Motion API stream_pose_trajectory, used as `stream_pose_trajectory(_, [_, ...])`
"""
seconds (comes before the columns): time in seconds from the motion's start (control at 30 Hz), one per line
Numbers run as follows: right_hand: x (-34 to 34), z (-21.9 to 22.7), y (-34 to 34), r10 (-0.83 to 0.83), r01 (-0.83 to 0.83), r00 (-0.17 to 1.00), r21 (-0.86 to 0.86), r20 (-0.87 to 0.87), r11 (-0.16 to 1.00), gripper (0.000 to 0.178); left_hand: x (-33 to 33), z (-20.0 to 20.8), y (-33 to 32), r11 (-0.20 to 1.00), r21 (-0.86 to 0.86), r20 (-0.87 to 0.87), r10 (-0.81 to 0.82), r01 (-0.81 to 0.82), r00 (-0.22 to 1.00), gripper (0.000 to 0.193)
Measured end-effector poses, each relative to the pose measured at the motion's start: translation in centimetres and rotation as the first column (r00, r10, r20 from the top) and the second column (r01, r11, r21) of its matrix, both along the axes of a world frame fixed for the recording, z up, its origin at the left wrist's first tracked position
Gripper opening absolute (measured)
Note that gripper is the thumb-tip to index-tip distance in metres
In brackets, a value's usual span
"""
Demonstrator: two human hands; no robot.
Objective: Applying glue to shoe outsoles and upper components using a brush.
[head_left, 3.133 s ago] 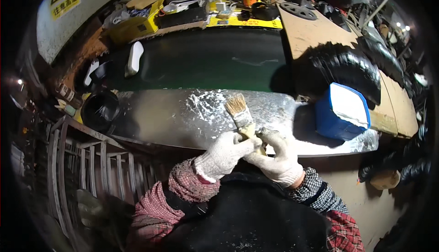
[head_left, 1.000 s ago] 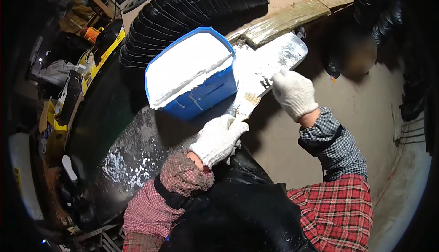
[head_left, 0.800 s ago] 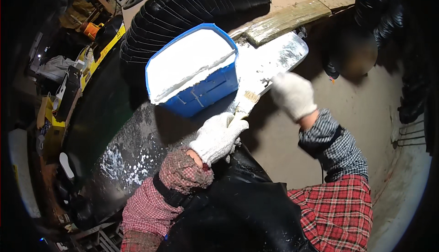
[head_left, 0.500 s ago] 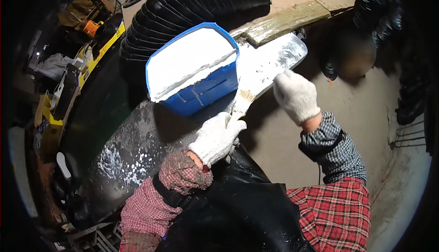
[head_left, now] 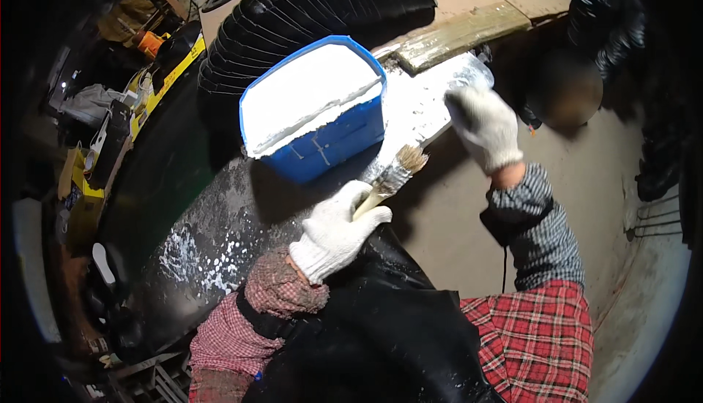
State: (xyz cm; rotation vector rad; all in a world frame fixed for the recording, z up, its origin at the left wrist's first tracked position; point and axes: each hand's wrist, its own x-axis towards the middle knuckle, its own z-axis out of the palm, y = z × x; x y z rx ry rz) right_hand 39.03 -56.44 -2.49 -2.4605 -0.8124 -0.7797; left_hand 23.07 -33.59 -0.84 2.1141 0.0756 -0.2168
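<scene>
My left hand [head_left: 333, 231], in a white knit glove, grips a paintbrush [head_left: 393, 181] by its pale handle. The brush's bristles point up and away to the right, over the near edge of a white-smeared board [head_left: 414, 114]. Beside the board's far right end, my right hand [head_left: 485, 128], gloved too, has its fingers curled in; whatever they may hold is hidden. Just beyond my left hand stands a blue tub [head_left: 329, 143] with a cut-open top, full of a white substance [head_left: 311, 95].
A curved row of nested black pieces [head_left: 315, 22] lies behind the tub. A worn wooden plank [head_left: 465, 37] edges the brown board. More shiny black pieces [head_left: 611, 15] are stacked at far right. A white-spattered dark surface [head_left: 205, 249] is at left, boxes [head_left: 84, 172] beyond.
The brush has lifted and turned off the white-smeared board, bristles now up to the right. My left hand has shifted slightly left; my right hand has moved a little right.
</scene>
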Motion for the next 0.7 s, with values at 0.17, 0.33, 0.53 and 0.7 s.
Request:
stream_pose_trajectory(0.17, [4.9, 0.8, 2.1, -0.133, 0.157, 0.987, -0.326, 0.094, 0.932, 0.031, -0.8, 0.4, 1.0, 0.994, -0.034, 0.427, -0.076, 0.100, 0.901, 0.020])
stream_pose_trajectory(0.33, [7.3, 0.3, 3.0, -0.118, 0.056, 0.985, -0.416, -0.126, 0.908, 0.042, -2.2, 2.8, 2.0, 0.966, 0.254, 0.746, -0.223, 0.041, 0.627, 0.037])
stream_pose_trajectory(0.53, [6.2, 2.9, 2.5, 0.203, -0.207, 0.977, 0.071, 0.063, 0.976, 0.035, -4.6, 5.3, 3.2, 0.971, -0.238, 0.503, 0.105, 0.020, 0.858, 0.015])
stream_pose_trajectory(0.7, [-5.3, 9.5, 8.0, 0.553, -0.593, 0.805, 0.271, 0.213, 0.758, 0.046, -3.5, 9.4, 5.7, 0.122, -0.992, -0.011, 0.124, -0.027, 0.992, 0.041])
